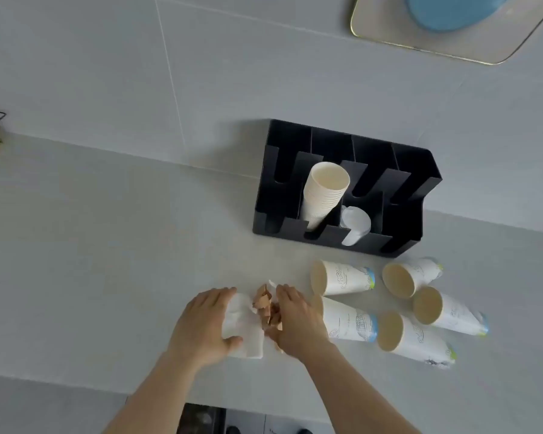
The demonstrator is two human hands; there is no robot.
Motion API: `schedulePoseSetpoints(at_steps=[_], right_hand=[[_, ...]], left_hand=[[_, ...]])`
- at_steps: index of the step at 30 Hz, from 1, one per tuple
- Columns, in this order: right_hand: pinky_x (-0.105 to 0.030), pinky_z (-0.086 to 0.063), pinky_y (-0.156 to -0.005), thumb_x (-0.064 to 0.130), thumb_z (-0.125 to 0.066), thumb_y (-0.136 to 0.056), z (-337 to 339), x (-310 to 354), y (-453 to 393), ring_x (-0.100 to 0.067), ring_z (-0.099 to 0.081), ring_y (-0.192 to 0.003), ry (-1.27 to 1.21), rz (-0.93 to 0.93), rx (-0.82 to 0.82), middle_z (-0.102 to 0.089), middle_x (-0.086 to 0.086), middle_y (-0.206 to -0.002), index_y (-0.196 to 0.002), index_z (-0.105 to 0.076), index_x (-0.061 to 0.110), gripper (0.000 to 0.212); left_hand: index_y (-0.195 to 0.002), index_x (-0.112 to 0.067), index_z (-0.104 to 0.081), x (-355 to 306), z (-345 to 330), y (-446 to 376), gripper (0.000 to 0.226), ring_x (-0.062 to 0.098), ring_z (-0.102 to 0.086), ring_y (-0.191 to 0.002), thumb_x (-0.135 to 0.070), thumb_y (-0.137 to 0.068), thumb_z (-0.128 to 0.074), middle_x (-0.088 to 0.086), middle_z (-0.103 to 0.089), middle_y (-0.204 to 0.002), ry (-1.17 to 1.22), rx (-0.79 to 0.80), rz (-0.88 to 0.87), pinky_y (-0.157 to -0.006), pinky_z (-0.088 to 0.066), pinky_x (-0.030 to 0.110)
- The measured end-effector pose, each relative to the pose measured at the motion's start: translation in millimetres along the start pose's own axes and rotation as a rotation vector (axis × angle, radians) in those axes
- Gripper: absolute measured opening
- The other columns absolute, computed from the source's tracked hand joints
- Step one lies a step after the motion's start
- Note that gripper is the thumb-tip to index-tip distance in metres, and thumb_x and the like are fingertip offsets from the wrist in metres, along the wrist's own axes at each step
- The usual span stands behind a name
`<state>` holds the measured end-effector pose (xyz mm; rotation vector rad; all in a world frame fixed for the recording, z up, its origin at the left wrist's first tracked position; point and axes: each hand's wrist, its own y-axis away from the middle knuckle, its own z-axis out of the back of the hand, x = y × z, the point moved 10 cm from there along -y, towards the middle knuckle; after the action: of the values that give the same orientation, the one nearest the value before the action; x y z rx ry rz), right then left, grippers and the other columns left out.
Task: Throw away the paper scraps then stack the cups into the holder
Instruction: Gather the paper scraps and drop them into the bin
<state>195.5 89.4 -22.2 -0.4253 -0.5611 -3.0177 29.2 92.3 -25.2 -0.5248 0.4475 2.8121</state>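
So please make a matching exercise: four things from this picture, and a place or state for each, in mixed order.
Things:
1. brown paper scraps
2. stack of cups
3. white napkin
4. five loose cups

Places or states:
a. under the left hand
b. upright in the black holder
c. lying on the counter
d. between both hands, by the right hand

Pairs: 1-d, 2-b, 3-a, 4-c

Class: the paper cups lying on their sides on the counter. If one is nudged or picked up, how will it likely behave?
The loose cups lie on their sides, so a nudge would probably roll them, curving because they taper. They look like thin paper, so likely light and easily crushed by a firm squeeze. Some touch, so moving one may shift its neighbour.
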Motion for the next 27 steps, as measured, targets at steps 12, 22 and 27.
schedulePoseSetpoints(at_steps=[12,22,27], right_hand=[[-0.036,-0.052,-0.087,0.026,-0.077,-0.085,-27,-8,-1,-0.025,-0.06,-0.116,-0.085,-0.084,-0.009,-0.059,-0.001,-0.124,-0.137,-0.049,0.022,0.06],[-0.037,-0.048,-0.099,0.045,-0.081,-0.08,-14,-13,6,-0.024,-0.053,-0.124,-0.202,-0.053,-0.11,-0.057,0.0,-0.132,-0.15,-0.04,0.02,0.084],[-0.035,-0.039,-0.11,0.041,-0.077,-0.085,-19,-19,1,-0.026,-0.045,-0.135,-0.211,-0.109,-0.076,-0.047,-0.004,-0.144,-0.15,-0.033,0.014,0.083]], left_hand=[[-0.13,-0.035,-0.059,10,-38,15,0.057,0.016,-0.058,-0.118,-0.031,-0.078,-0.083,-0.012,-0.063,-0.128,-0.074,-0.024,0.029,-0.101,-0.045,0.032],[-0.105,-0.03,-0.064,26,-25,18,0.018,0.015,-0.063,-0.086,-0.029,-0.088,-0.07,-0.01,-0.069,-0.087,-0.016,-0.125,0.247,-0.073,-0.044,0.028],[-0.088,-0.024,-0.066,16,-15,10,0.02,0.024,-0.061,-0.087,-0.024,-0.077,-0.082,-0.003,-0.064,-0.089,0.032,-0.207,0.229,-0.075,-0.047,0.034]])
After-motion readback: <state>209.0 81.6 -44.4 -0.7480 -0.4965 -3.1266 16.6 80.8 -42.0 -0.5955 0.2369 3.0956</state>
